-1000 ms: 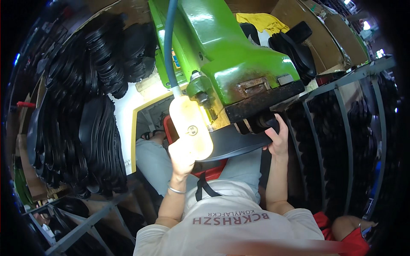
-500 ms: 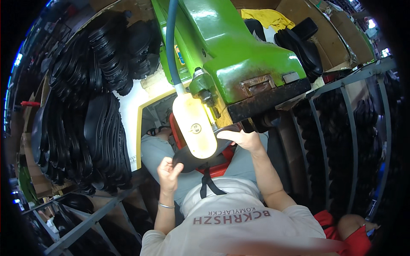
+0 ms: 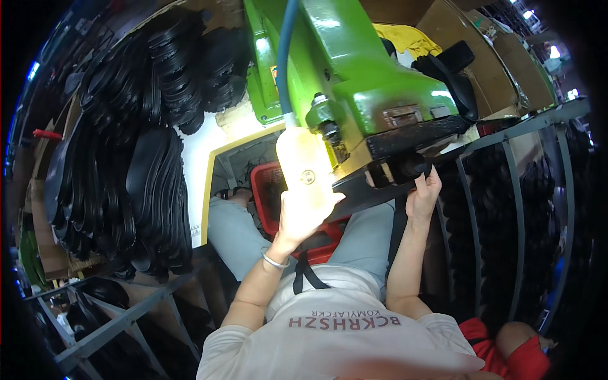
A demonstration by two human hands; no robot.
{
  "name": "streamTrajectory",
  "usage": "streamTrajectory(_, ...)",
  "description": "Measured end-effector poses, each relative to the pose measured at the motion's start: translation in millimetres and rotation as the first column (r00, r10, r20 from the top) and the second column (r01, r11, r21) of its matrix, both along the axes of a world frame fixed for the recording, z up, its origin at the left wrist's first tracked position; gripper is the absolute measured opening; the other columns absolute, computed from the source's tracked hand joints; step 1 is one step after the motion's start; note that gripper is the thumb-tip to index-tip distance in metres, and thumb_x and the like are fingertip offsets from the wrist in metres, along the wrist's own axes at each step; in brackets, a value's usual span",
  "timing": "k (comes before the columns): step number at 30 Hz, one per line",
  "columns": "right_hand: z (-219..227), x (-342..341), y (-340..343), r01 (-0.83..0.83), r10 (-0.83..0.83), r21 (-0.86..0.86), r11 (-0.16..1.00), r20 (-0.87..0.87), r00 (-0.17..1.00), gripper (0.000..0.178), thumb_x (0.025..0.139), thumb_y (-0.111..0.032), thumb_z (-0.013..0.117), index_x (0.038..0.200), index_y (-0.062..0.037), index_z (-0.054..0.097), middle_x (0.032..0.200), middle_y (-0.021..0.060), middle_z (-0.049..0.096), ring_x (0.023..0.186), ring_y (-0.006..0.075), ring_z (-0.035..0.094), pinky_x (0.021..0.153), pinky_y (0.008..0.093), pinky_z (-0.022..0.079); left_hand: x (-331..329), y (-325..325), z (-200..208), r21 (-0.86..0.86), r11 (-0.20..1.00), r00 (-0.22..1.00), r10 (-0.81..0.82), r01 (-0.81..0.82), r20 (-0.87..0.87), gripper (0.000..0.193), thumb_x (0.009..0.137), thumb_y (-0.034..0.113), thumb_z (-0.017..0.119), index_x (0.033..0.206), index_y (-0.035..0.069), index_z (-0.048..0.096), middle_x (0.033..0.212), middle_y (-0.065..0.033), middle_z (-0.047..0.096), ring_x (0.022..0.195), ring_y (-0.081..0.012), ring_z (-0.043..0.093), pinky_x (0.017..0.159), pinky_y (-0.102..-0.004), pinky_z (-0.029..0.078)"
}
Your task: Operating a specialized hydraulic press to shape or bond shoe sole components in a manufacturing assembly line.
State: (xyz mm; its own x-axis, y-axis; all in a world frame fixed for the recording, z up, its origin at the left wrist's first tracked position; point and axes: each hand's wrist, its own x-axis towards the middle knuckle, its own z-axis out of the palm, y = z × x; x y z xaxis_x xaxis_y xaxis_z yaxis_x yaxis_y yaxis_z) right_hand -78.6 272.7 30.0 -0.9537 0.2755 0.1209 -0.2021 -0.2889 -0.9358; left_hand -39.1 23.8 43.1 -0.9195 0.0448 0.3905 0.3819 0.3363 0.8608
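A dark, flat shoe sole (image 3: 369, 197) lies across the front of the green machine (image 3: 380, 95), just under its dark working head. My left hand (image 3: 304, 215) grips the sole's left part, thumb on top near the lit lamp; glare washes out some of its fingers. At the sole's other end, my right hand (image 3: 423, 195) is closed with its fingertips pinched together beside the machine's black round part (image 3: 408, 168). The sole's far edge is hidden beneath the machine. A bright elongated lamp (image 3: 304, 155) hangs from a blue-grey hose over the left hand.
Stacks of black soles (image 3: 155, 190) fill the white tabletop on the left. A red plastic basket (image 3: 269, 218) sits below, between my legs. Cardboard boxes (image 3: 484, 69) with a yellow cloth (image 3: 408, 39) stand behind at right. Metal racks (image 3: 522, 209) flank me. Someone in red is at lower right.
The sole has shifted right along the machine's front. My left hand has moved right and up beneath the lamp, and my right hand has slid right. The whole view has turned slightly.
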Motion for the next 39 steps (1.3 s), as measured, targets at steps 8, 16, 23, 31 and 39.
streamTrajectory(8,-3,17,-50,-0.077,0.077,0.001,0.997,0.101,0.992,0.016,0.082,-0.009,0.068,0.092,-0.0001,0.059,0.081,0.0012,0.06,0.07,0.0056,0.053,0.062,0.0193,0.043,22,-38,-6,0.414,0.895,0.95,0.031,-0.164,0.31,0.016,0.077,-0.002,0.067,0.092,-0.007,0.064,0.082,-0.0095,0.067,0.075,-0.0128,0.063,0.07,-0.0257,0.051)
streamTrajectory(16,-9,20,-89,-0.375,0.383,0.252,0.892,0.02,0.924,0.021,0.075,-0.006,0.075,0.089,0.0011,0.061,0.083,0.0043,0.065,0.072,0.0063,0.058,0.064,0.0217,0.048,73,-83,-58,0.298,0.95,0.724,-0.143,-0.09,0.675,0.024,0.076,-0.004,0.07,0.098,-0.005,0.061,0.094,-0.0073,0.065,0.08,-0.0099,0.06,0.072,-0.0241,0.05)
streamTrajectory(23,1,27,-95,-0.331,0.331,0.136,0.934,0.023,0.943,0.023,0.074,0.0,0.073,0.092,0.003,0.06,0.083,0.0046,0.066,0.073,0.0056,0.059,0.063,0.0195,0.048,40,14,-42,0.331,0.943,0.919,-0.093,-0.043,0.384,0.028,0.083,0.006,0.066,0.108,-0.004,0.059,0.098,-0.0065,0.064,0.088,-0.0117,0.058,0.079,-0.0265,0.048)
streamTrajectory(31,-45,118,-38,-0.612,0.471,0.232,0.756,0.457,0.754,0.028,0.074,-0.01,0.075,0.095,0.0008,0.059,0.091,0.0056,0.064,0.086,0.0085,0.055,0.076,0.0247,0.046,13,40,-11,0.408,0.905,0.905,-0.068,-0.122,0.42,0.017,0.083,0.005,0.067,0.097,0.0,0.059,0.081,-0.0033,0.061,0.075,-0.0099,0.058,0.066,-0.0227,0.047)
streamTrajectory(39,-37,111,24,-0.13,0.066,0.185,0.974,0.314,0.947,0.022,0.075,-0.009,0.073,0.089,0.0001,0.059,0.084,0.002,0.06,0.075,0.0076,0.054,0.07,0.0222,0.045,24,36,-20,0.625,0.773,0.969,-0.055,-0.11,0.239,0.03,0.08,-0.008,0.063,0.107,-0.004,0.049,0.095,-0.012,0.062,0.079,-0.0126,0.062,0.067,-0.0221,0.054)
